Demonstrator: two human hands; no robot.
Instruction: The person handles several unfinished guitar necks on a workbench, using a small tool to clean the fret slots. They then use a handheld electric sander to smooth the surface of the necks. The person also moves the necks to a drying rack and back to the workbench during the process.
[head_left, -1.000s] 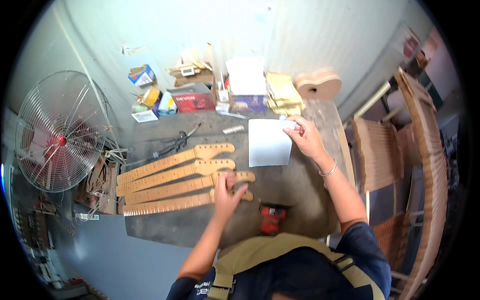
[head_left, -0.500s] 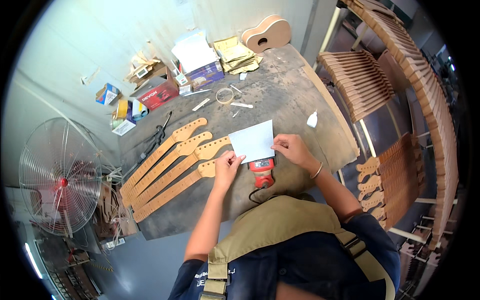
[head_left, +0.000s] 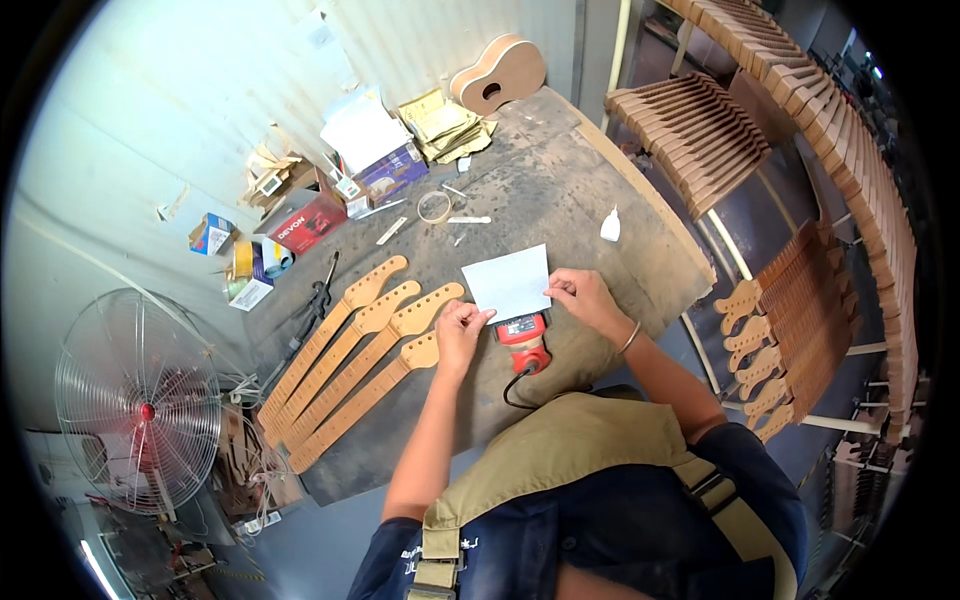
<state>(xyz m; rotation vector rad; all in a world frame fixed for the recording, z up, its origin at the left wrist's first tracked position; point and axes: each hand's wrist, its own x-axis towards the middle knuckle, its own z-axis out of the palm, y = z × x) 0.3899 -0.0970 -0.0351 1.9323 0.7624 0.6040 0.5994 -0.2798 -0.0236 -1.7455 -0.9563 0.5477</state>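
Note:
A pale, blank sheet [head_left: 508,283], thin like paper, is held over the bench between my two hands. My left hand [head_left: 460,332] pinches its lower left corner between thumb and fingers. At the right edge, my right hand [head_left: 583,297] grips it the same way. Just below the sheet lies a red electric sander [head_left: 525,345] with a black cord; its far end is hidden under the sheet. Left of my left hand, several wooden guitar necks [head_left: 350,345] lie side by side, their headstocks pointing away from me.
Toward the back of the bench [head_left: 560,180] are a tape roll [head_left: 434,207], a red box [head_left: 305,222], yellow paper packets [head_left: 440,125] and a small guitar body [head_left: 500,75]. A white bottle [head_left: 610,225] stands right. A fan [head_left: 140,400] is left; racks of necks [head_left: 800,310] are right.
My view has turned a little, so the bench and racks appear shifted. Both hands keep their hold on the sheet, which has tilted slightly.

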